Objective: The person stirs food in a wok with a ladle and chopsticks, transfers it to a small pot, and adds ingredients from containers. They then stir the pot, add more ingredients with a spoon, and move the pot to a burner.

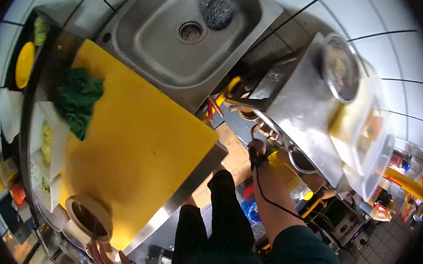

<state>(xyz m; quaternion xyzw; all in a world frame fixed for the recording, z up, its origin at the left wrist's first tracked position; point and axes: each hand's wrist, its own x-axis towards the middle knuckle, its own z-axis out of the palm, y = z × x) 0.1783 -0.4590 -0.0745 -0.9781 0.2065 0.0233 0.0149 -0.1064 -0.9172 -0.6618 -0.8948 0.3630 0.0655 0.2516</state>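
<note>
At the lower left, my left hand (108, 259) has its fingers spread at the near rim of a round, light-rimmed bowl (105, 221). The bowl has a dark inside and sits at the edge of a yellow cutting board (142, 131). My right hand (257, 146), with a black strap and cord at the wrist, reaches down beside the steel table, close to several pots and small vessels (270, 132). Its fingers are mostly hidden, so any hold cannot be made out. Dark green leaves (79, 97) lie on the board's far left side.
A steel sink (144, 37) with a scouring pad (216, 12) lies ahead. Right of it, a steel table (303, 107) carries a metal bowl (341, 67) and plastic containers (370, 139). A bottle of yellow oil (287, 175) stands below. White trays (47, 141) of chopped food line the left.
</note>
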